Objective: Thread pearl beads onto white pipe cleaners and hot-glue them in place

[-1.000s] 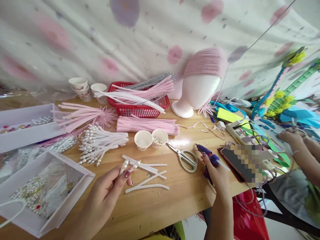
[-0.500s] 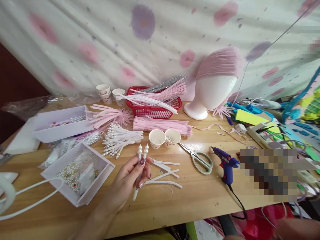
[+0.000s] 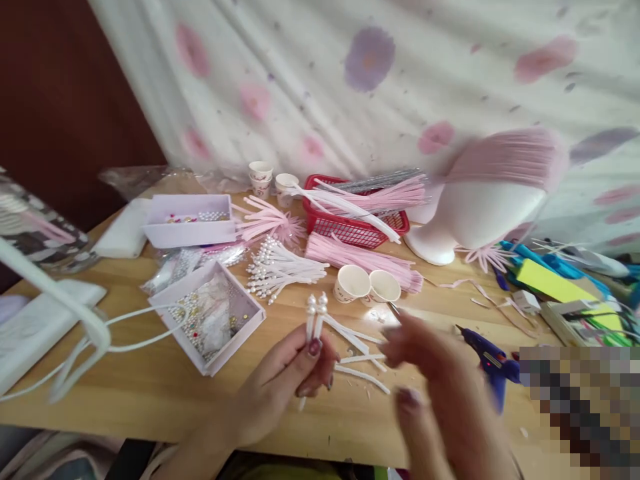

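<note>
My left hand (image 3: pixel 285 377) pinches two white pipe cleaners (image 3: pixel 315 327) upright, side by side, with pearl beads stacked on their tips. My right hand (image 3: pixel 450 400), smeared by motion, hovers over the table with thumb and fingers apart and nothing visible between them. It hides most of the scissors, of which only a blade tip (image 3: pixel 395 309) shows. Between the hands lie several loose white pipe cleaners (image 3: pixel 363 375). Behind them is a bundle of pearl-tipped white pipe cleaners (image 3: pixel 295 272). Two paper cups (image 3: pixel 353 285) stand near the scissors tip.
A purple hot glue gun (image 3: pixel 487 357) lies at right. Bead boxes (image 3: pixel 240 347) sit at left, near a white looped cable (image 3: pixel 145 347). Along the back are a red basket (image 3: pixel 350 230), pink pipe cleaners (image 3: pixel 360 260) and a white foam head (image 3: pixel 490 213).
My right hand has come in from the lower right, over the scissors. The left hand still holds the two beaded pipe cleaners. The view has turned left, so everything sits farther right.
</note>
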Action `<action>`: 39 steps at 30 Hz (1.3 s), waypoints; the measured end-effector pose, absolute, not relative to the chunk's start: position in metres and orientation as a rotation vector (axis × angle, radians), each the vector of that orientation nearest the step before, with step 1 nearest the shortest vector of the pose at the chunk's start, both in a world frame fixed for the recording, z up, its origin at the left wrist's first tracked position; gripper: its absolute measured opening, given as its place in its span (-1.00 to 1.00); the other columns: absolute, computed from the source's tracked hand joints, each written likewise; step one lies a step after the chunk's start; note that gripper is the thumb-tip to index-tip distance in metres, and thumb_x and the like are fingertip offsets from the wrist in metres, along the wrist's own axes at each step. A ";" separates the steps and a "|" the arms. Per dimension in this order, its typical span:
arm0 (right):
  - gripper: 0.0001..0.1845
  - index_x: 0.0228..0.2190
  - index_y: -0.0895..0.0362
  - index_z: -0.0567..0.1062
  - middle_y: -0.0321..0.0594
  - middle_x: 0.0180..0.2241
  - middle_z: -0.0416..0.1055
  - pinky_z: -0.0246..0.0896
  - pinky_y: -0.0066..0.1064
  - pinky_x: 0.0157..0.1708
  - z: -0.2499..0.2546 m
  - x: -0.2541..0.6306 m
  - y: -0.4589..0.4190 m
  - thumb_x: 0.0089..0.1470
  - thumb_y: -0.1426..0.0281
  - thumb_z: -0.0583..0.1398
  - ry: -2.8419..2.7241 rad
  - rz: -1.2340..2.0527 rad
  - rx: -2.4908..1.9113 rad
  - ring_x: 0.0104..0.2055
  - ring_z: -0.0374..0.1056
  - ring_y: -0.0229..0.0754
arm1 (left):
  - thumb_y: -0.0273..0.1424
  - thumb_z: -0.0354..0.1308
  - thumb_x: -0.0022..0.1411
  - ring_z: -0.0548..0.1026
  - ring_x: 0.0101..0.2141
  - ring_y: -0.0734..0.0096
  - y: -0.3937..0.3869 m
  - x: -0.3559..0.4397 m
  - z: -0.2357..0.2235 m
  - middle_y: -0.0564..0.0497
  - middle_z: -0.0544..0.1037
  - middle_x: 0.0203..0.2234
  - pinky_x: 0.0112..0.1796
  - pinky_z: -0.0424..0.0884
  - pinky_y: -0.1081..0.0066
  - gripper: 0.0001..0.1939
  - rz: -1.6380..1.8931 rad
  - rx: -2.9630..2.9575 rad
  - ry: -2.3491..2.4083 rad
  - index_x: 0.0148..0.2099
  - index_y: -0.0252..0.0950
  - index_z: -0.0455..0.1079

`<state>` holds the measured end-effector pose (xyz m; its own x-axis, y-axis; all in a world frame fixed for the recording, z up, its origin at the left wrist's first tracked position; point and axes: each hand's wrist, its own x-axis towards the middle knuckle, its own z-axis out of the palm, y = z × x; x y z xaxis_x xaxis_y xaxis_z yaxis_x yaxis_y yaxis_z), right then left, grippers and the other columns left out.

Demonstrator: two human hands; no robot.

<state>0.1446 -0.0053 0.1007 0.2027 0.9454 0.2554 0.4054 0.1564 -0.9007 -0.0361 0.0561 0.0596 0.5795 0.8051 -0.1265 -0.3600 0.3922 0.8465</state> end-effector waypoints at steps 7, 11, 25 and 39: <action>-0.53 -0.14 0.09 0.65 -0.18 -0.34 0.59 0.14 -0.50 -0.77 0.067 0.083 0.033 0.24 -0.02 0.20 -1.101 1.333 -1.473 -0.75 0.18 -0.38 | -0.03 -0.09 0.45 0.42 -0.48 0.40 0.054 -0.041 0.065 0.09 0.40 -0.56 -0.37 0.37 0.41 -0.57 0.610 1.117 0.747 -0.24 -0.24 0.36; -0.64 -0.34 0.02 0.70 -0.20 -0.31 0.62 0.43 -0.39 -0.27 0.059 0.084 0.041 0.27 0.07 0.23 -1.129 1.200 -1.340 -0.36 0.47 -0.17 | -0.32 0.01 0.43 0.58 -0.09 0.20 0.058 -0.073 0.069 -0.07 0.63 -0.16 -0.08 0.44 0.29 -0.78 0.670 1.599 0.934 -0.04 -0.19 0.47; -0.42 -0.22 0.12 0.51 -0.42 -0.57 0.06 -0.08 -0.35 -0.48 0.055 0.098 0.048 0.22 -0.16 0.14 -1.066 1.517 -1.533 -0.54 -0.01 -0.27 | -0.46 -0.03 0.40 0.58 -0.13 -0.03 0.129 -0.135 0.040 -0.18 0.58 -0.13 -0.16 0.40 0.14 -0.70 0.042 1.976 1.858 -0.16 -0.28 0.56; -0.50 -0.31 0.03 0.34 -0.42 -0.47 0.14 0.02 -0.37 -0.34 0.051 0.125 0.037 0.25 -0.16 0.11 -1.169 1.679 -1.459 -0.42 0.06 -0.23 | -0.27 -0.05 0.25 0.57 -0.32 0.13 0.128 -0.143 0.042 -0.05 0.60 -0.34 -0.27 0.41 0.24 -0.83 0.311 1.843 1.840 -0.25 -0.19 0.34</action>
